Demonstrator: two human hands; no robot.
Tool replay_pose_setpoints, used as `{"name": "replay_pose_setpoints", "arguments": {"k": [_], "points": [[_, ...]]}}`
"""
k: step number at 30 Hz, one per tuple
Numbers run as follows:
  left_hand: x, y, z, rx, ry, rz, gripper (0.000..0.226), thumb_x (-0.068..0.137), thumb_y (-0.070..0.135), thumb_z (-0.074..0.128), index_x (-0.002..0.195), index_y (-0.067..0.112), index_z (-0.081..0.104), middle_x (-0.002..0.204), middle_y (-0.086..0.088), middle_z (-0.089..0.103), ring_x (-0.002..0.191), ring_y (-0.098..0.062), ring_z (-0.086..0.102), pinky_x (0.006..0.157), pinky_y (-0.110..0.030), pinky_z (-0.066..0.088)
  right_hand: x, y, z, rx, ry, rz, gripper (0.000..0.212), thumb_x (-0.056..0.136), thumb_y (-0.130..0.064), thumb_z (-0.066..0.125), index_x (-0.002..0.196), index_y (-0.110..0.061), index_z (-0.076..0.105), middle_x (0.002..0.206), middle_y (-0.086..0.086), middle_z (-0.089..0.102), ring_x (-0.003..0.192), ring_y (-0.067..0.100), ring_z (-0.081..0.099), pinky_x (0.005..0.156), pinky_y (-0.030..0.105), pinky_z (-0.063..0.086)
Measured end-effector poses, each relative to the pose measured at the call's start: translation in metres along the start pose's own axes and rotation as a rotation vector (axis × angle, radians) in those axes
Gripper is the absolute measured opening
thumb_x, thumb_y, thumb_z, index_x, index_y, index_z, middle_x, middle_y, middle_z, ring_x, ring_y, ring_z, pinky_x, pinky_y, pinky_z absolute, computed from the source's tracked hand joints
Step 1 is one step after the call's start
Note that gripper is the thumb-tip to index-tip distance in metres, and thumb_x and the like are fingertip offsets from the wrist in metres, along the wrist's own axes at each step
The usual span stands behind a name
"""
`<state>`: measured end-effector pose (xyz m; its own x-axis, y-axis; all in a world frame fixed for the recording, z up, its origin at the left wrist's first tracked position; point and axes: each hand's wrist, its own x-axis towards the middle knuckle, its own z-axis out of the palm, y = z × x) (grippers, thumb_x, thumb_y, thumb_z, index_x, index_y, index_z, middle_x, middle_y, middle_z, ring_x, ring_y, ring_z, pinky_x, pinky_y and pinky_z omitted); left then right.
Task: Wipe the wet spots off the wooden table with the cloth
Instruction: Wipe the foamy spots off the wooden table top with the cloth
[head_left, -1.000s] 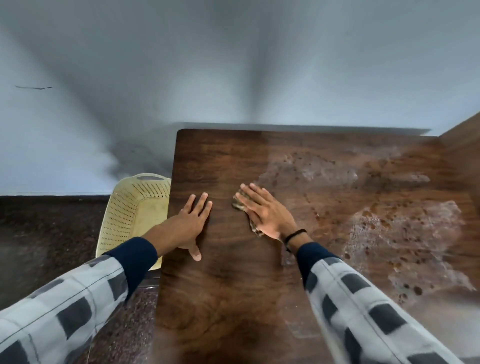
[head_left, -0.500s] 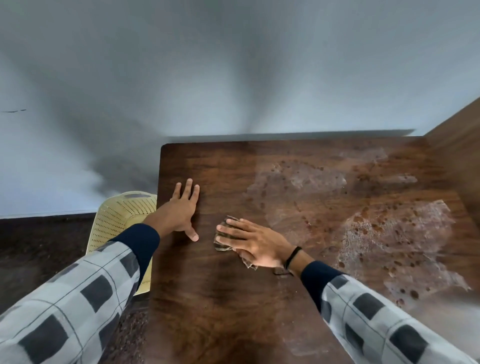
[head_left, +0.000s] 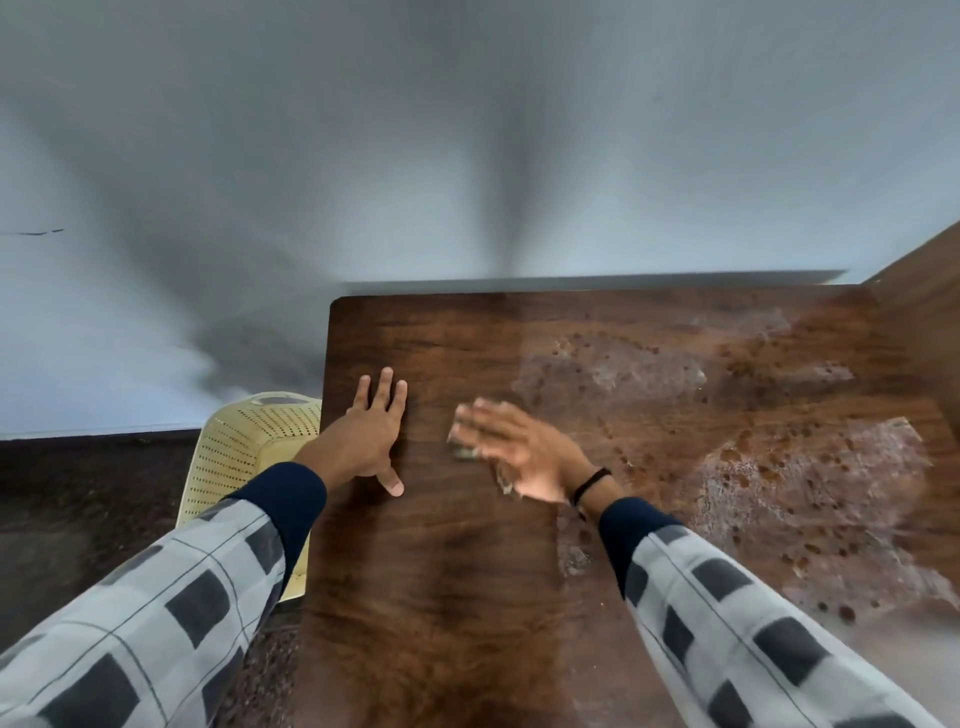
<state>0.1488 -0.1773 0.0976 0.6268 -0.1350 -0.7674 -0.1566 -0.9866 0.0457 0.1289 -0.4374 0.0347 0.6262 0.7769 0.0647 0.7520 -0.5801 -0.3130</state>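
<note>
The right hand (head_left: 524, 457), fingers spread flat, presses the cloth (head_left: 470, 451) onto the worktop (head_left: 441, 597) just beside the flat, empty left hand (head_left: 371, 441), so it risks missing or smearing the wet spots (head_left: 810, 493) well to the right.

Bare wood lies open across the near half of the table (head_left: 441, 597), with nothing standing on it. A wooden panel (head_left: 930, 291) walls off the table's far right corner, while a yellow perforated basket (head_left: 249, 447) sits just beside the table's left edge, below the top.
</note>
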Motion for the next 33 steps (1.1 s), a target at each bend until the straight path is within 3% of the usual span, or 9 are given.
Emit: {"name": "replay_pose_setpoints", "arguments": {"k": [3, 4, 10, 12, 16, 20, 28, 31, 33], "points": [[-0.002, 0.001, 0.000, -0.006, -0.011, -0.026, 0.147, 0.069, 0.042, 0.088, 0.149, 0.015, -0.032, 0.152, -0.006, -0.046, 0.143, -0.034, -0.033, 0.120, -0.054, 0.018, 0.020, 0.011, -0.012, 0.042, 0.105, 0.327, 0.054, 0.103, -0.010, 0.049, 0.156, -0.014, 0.039, 0.166, 0.008, 0.028, 0.156, 0.029, 0.019, 0.125, 0.051, 0.023], [-0.002, 0.001, 0.000, -0.004, -0.013, -0.025, 0.147, 0.069, 0.042, 0.088, 0.149, 0.015, -0.032, 0.151, -0.005, -0.046, 0.143, -0.034, -0.033, 0.120, -0.055, 0.019, 0.018, 0.005, -0.008, 0.047, 0.133, 0.346, 0.054, 0.103, -0.010, 0.050, 0.156, -0.013, 0.040, 0.165, 0.009, 0.030, 0.155, 0.030, 0.021, 0.124, 0.052, 0.024], [-0.004, 0.002, -0.002, -0.012, -0.015, -0.017, 0.146, 0.070, 0.041, 0.088, 0.150, 0.015, -0.031, 0.151, -0.005, -0.046, 0.143, -0.033, -0.034, 0.120, -0.055, 0.020, -0.021, 0.003, 0.007, -0.028, -0.049, -0.177, 0.069, 0.096, -0.015, 0.056, 0.160, -0.020, 0.029, 0.169, 0.004, 0.020, 0.157, 0.023, 0.013, 0.127, 0.044, 0.020], [-0.004, 0.004, -0.003, 0.001, -0.015, -0.012, 0.145, 0.070, 0.042, 0.087, 0.150, 0.013, -0.031, 0.152, -0.006, -0.045, 0.143, -0.034, -0.033, 0.120, -0.056, 0.021, -0.001, 0.027, -0.008, -0.096, -0.047, -0.104, 0.072, 0.093, -0.012, 0.056, 0.159, -0.022, 0.028, 0.168, 0.006, 0.017, 0.156, 0.026, 0.011, 0.127, 0.048, 0.017], [-0.004, 0.003, -0.005, 0.026, -0.027, -0.006, 0.144, 0.072, 0.046, 0.085, 0.150, 0.011, -0.031, 0.153, -0.009, -0.044, 0.144, -0.037, -0.032, 0.120, -0.056, 0.020, 0.030, 0.041, -0.027, 0.006, 0.044, 0.349, 0.057, 0.105, -0.015, 0.041, 0.160, -0.018, 0.028, 0.169, 0.006, 0.018, 0.157, 0.026, 0.008, 0.127, 0.050, 0.015], [0.009, 0.002, -0.019, -0.047, 0.038, 0.036, 0.143, 0.072, 0.050, 0.084, 0.151, 0.012, -0.029, 0.156, -0.010, -0.039, 0.145, -0.040, -0.027, 0.121, -0.055, 0.015, -0.006, 0.008, -0.003, -0.004, 0.049, 0.118, 0.062, 0.097, -0.016, 0.044, 0.158, -0.015, 0.035, 0.167, 0.007, 0.026, 0.157, 0.025, 0.017, 0.128, 0.043, 0.018], [0.036, 0.011, -0.037, -0.134, 0.064, -0.020, 0.146, 0.067, 0.049, 0.087, 0.153, 0.015, -0.026, 0.156, -0.011, -0.040, 0.145, -0.043, -0.027, 0.117, -0.061, 0.010, 0.004, 0.032, -0.004, -0.060, -0.123, 0.018, 0.062, 0.103, -0.025, 0.039, 0.162, -0.022, 0.022, 0.170, 0.003, 0.013, 0.158, 0.021, 0.007, 0.129, 0.040, 0.011], [0.037, 0.011, -0.033, -0.138, 0.075, -0.017, 0.147, 0.066, 0.049, 0.088, 0.154, 0.015, -0.025, 0.156, -0.011, -0.040, 0.145, -0.043, -0.026, 0.118, -0.061, 0.011, 0.032, 0.056, -0.015, -0.096, -0.152, 0.066, 0.067, 0.101, -0.026, 0.035, 0.163, -0.026, 0.010, 0.170, 0.003, 0.002, 0.158, 0.022, 0.000, 0.128, 0.042, 0.005], [0.040, 0.011, -0.033, -0.141, 0.079, -0.022, 0.148, 0.065, 0.048, 0.088, 0.153, 0.014, -0.026, 0.156, -0.011, -0.040, 0.145, -0.043, -0.026, 0.117, -0.062, 0.012, 0.063, 0.072, -0.026, -0.058, -0.114, 0.225, 0.062, 0.105, -0.027, 0.031, 0.163, -0.026, 0.010, 0.170, 0.001, 0.001, 0.158, 0.021, 0.000, 0.129, 0.046, 0.007]]}}
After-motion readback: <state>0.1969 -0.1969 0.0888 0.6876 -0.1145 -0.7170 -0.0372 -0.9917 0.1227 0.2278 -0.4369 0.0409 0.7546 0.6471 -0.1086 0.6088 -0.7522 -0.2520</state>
